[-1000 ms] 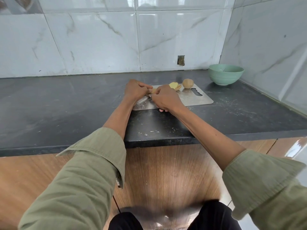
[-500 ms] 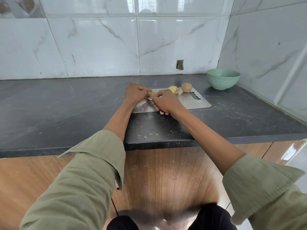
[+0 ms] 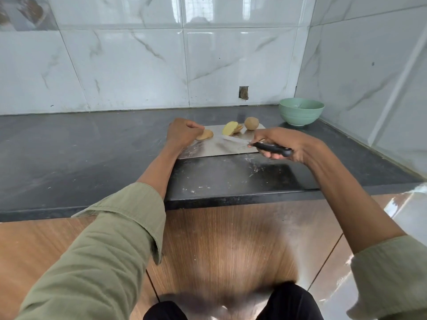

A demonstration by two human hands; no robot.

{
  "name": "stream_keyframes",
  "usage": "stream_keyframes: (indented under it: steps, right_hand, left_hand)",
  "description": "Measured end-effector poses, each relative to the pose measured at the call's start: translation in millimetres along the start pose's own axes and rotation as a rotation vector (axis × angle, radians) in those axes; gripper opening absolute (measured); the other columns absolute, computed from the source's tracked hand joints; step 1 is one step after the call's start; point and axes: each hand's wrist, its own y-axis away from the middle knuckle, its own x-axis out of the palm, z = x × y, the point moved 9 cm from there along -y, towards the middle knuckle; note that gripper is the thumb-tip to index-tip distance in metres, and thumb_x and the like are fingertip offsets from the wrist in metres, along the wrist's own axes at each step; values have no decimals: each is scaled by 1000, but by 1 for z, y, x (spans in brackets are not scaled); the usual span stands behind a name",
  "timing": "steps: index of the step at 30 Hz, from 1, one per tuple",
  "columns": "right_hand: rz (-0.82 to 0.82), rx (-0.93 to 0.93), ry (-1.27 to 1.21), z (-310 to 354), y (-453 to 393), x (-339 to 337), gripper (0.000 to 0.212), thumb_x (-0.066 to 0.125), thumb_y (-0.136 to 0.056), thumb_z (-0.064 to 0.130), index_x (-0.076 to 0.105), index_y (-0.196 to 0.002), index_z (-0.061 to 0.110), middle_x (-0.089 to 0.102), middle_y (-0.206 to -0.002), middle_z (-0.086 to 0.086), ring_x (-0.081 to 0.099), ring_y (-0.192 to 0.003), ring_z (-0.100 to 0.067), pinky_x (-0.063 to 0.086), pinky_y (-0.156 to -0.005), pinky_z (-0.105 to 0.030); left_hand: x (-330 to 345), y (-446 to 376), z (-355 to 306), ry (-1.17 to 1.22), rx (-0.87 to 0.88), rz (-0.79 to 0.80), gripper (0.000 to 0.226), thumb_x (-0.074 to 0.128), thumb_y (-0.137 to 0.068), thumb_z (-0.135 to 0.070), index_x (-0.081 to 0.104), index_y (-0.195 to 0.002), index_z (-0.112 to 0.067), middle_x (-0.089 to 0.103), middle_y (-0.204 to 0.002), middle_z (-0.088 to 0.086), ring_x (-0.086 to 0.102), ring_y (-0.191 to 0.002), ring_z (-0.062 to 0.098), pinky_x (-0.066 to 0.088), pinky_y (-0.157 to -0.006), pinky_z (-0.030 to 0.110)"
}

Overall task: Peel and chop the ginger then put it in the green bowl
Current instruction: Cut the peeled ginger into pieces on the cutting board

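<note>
Your right hand (image 3: 284, 142) has drawn the black-handled knife (image 3: 271, 148) clear; left hand (image 3: 182, 132) pinches the tan ginger piece (image 3: 205, 134). Re-entering the blurred blade risks nicking those fingers.

home kitchen. dark stone worktop (image 3: 92, 146) runs into a corner of glossy marble-look wall tiles (image 3: 129, 70), wood-grain cabinet fronts (image 3: 219, 239) below it. on the worktop: steel cutting board (image 3: 215, 146), green bowl (image 3: 301, 111) just right of the board, by the corner.
</note>
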Motion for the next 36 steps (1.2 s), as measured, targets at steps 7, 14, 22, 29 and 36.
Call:
stream_keyframes:
  steps: [7,14,22,29,36]
  right_hand:
    - [-196,-164,35,35,-33,22,17,59,-99,19,65,-89,6,64,-65,-9,48,-46,-14,37,-42,-20]
    - [-361,-200,71,40,-72,49,10,53,-91,13,60,-84,16,61,-64,-9,51,-42,-15,40,-49,-23]
    - [-333,-134,60,31,-78,51,18,46,-76,6,56,-62,11,54,-46,-6,53,-48,-23,38,-48,-23]
    - [-338,-114,101,32,-83,53,12,49,-73,7,57,-65,10,54,-45,-7,55,-50,-26,39,-55,-29]
    - [-361,-85,125,35,-88,51,11,52,-71,10,61,-76,5,56,-48,-8,57,-54,-27,41,-60,-36]
  left_hand:
    - [3,-4,-5,-48,56,-19,14,84,-80,-30,83,-93,-25,75,-84,-11,67,-80,1,47,-69,16]
    - [5,-11,-4,-67,134,7,22,89,-78,-32,85,-95,-20,80,-91,-2,74,-86,7,58,-84,26]
    - [9,-9,-8,-81,149,12,20,87,-82,-25,84,-99,-16,80,-93,2,73,-84,6,55,-75,15]
    - [9,-8,-9,-95,165,-8,21,88,-81,-25,84,-98,-14,79,-92,3,67,-74,-3,47,-62,3]
    - [11,-7,-10,-87,174,-23,18,90,-79,-21,83,-94,-13,78,-90,1,66,-71,-4,51,-66,8]
